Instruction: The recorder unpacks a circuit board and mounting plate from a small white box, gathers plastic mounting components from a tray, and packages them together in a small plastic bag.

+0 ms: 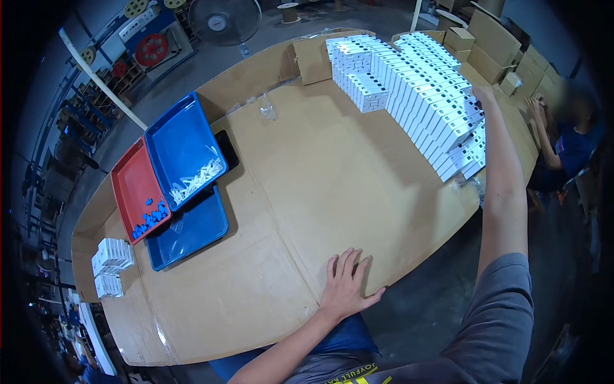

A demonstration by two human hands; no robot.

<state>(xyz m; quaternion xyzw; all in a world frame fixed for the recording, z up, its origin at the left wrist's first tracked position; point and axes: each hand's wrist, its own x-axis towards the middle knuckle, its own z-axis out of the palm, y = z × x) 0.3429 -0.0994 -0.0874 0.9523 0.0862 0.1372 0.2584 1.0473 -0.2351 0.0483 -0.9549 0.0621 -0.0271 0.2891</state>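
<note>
I seem to be tending the white boxes (419, 86), right hand (484, 96) at them, grip unclear, left hand (343, 293) spread on the counter (288, 153); next move likely needs gentleness

Two blue trays (182, 141), one red tray (132, 182), over a dozen blue pieces (152, 219), dozens of white boxes (419, 96)

Forms a stepped block of white boxes (419, 96) with dark squares. Stands tightly packed on the counter (300, 166), far right.

Cardboard-covered table (256, 307); stacked white boxes (419, 86) at right; trays (201, 229), small white bundles (116, 253) left
</note>
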